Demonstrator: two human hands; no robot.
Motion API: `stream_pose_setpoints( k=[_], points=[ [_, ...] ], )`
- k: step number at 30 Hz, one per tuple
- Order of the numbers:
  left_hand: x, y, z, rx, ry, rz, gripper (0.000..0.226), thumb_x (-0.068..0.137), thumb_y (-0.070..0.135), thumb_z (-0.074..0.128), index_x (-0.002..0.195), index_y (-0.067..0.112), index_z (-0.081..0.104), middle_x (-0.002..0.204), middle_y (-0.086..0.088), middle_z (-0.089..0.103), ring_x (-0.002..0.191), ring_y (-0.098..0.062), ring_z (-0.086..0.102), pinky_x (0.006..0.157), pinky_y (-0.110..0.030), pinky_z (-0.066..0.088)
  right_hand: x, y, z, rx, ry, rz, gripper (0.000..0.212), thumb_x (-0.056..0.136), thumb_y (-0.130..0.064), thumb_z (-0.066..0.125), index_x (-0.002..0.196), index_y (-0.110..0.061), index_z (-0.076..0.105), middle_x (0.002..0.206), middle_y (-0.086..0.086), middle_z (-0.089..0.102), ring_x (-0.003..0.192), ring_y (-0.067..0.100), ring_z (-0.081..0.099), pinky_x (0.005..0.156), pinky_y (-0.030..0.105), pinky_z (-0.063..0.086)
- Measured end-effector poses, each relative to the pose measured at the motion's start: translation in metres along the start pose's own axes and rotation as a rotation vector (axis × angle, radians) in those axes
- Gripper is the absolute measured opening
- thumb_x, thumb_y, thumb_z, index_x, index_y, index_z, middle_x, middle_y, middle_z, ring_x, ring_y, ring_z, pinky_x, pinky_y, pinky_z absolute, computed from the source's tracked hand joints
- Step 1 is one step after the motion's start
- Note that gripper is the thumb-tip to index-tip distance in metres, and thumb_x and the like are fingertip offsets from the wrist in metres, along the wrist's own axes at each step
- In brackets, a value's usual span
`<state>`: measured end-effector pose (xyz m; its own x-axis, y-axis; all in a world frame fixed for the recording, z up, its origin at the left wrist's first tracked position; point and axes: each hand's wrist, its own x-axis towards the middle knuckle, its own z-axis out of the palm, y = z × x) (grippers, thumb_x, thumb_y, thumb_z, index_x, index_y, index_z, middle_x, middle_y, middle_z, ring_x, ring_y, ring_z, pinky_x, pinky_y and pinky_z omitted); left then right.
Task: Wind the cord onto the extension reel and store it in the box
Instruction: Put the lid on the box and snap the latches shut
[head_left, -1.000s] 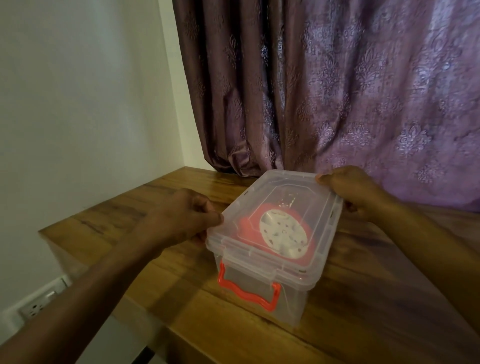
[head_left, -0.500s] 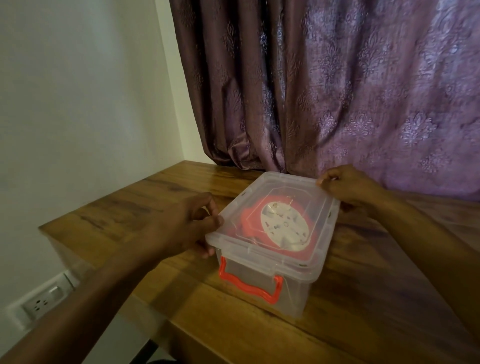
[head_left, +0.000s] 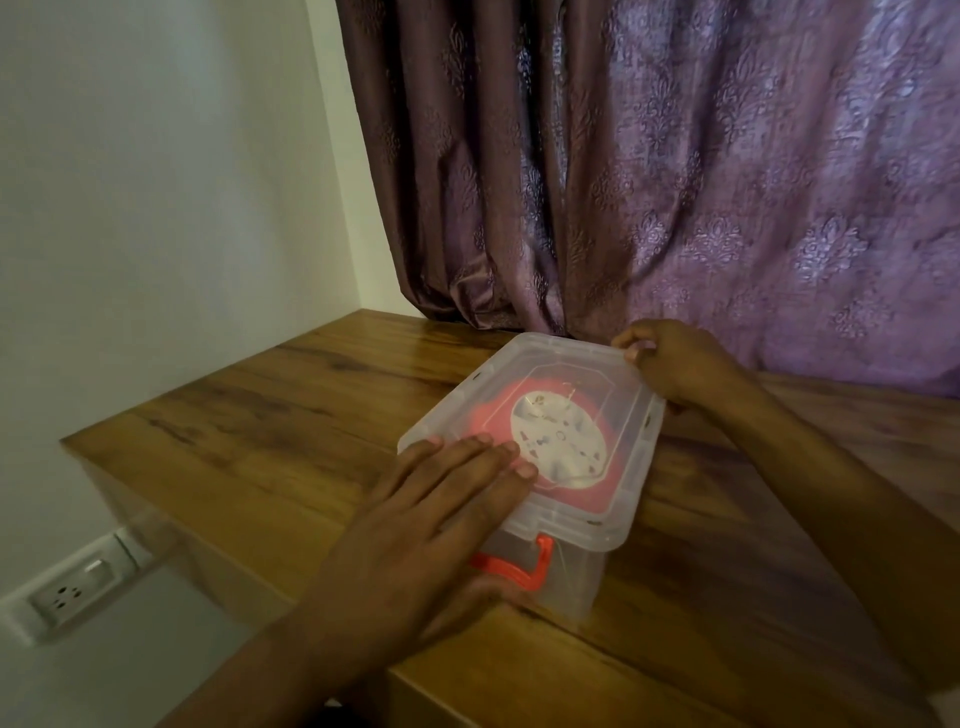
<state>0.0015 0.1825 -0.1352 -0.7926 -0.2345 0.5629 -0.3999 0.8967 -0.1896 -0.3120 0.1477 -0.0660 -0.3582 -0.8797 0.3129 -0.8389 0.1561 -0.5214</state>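
Note:
A clear plastic box (head_left: 576, 582) with its clear lid (head_left: 631, 441) on stands on the wooden table (head_left: 291, 415). Through the lid shows the red extension reel (head_left: 563, 441) with its white socket face, lying flat inside. An orange latch handle (head_left: 511, 569) sits on the box's near end. My left hand (head_left: 431, 514) lies flat, fingers spread, on the lid's near left part, with the thumb down by the latch. My right hand (head_left: 675, 361) pinches the lid's far right corner. No cord is visible outside the box.
A purple patterned curtain (head_left: 675, 182) hangs right behind the table's far edge. A white wall (head_left: 156, 182) is on the left, with a wall socket (head_left: 78, 587) low beside the table's left edge.
My left hand moved from the box's left side onto the top of the lid and now lies flat. My right hand stays at the far right corner. The view has tilted.

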Motion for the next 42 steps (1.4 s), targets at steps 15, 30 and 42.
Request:
stream_pose_setpoints(
  k=[15, 30, 42],
  points=[
    [0.009, -0.024, -0.016, -0.240, 0.157, 0.002, 0.036, 0.092, 0.024, 0.054, 0.127, 0.017, 0.058, 0.131, 0.002, 0.059, 0.124, -0.009, 0.052, 0.102, -0.037, 0.047, 0.024, -0.007, 0.011, -0.032, -0.019, -0.032, 0.024, 0.092, -0.023, 0.051, 0.105, -0.032, 0.068, 0.110, 0.004, 0.069, 0.077, 0.021, 0.062, 0.074, 0.032, 0.053],
    [0.024, -0.012, -0.016, -0.587, 0.301, -0.216, 0.022, 0.087, 0.026, 0.059, 0.105, 0.020, 0.071, 0.105, 0.010, 0.071, 0.104, -0.008, 0.061, 0.088, -0.036, 0.052, 0.023, -0.005, 0.012, 0.006, 0.011, -0.034, 0.023, 0.091, -0.024, 0.056, 0.110, -0.030, 0.068, 0.112, 0.003, 0.069, 0.073, 0.020, 0.061, 0.065, 0.024, 0.050],
    [0.020, -0.059, -0.036, -0.770, -0.040, -0.427, 0.014, 0.089, 0.039, 0.057, 0.095, 0.036, 0.069, 0.110, 0.015, 0.063, 0.112, -0.007, 0.055, 0.094, -0.034, 0.049, -0.004, -0.015, 0.009, -0.080, 0.041, 0.060, 0.021, 0.089, -0.027, 0.043, 0.099, -0.026, 0.061, 0.114, 0.012, 0.063, 0.101, 0.035, 0.057, 0.091, 0.045, 0.046]
  ],
)
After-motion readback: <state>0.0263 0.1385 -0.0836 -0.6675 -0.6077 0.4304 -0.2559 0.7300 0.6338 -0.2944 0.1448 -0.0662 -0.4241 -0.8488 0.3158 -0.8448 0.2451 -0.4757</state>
